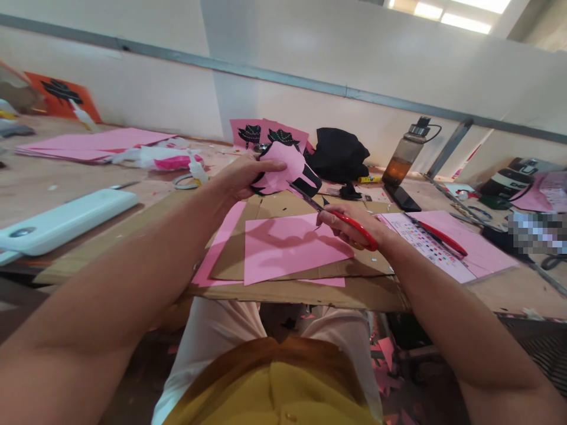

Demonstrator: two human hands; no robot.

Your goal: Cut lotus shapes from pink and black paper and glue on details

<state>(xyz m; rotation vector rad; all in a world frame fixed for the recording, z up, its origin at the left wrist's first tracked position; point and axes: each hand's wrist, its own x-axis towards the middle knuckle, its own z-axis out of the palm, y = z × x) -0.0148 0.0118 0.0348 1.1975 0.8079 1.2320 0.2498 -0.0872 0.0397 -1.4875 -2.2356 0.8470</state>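
My left hand (241, 174) pinches a pink paper cutout (277, 168) layered with black material (312, 180), holding it up above the table. My right hand (348, 224) is closed around red-handled scissors (361, 230). Their blades meet the lower edge of the cutout, beside the black part. Beneath both hands lies a pink paper sheet (287, 251) on a piece of brown cardboard (376, 268). More pink paper (221, 248) shows under the cardboard at the left.
Behind stand pink cards (290, 130) with black hat shapes, a black cloth bundle (339, 154) and a bottle (405, 153). A phone (402, 198) and a second pair of scissors (443, 236) lie right. At left are a white device (71, 221) and stacked pink sheets (93, 144).
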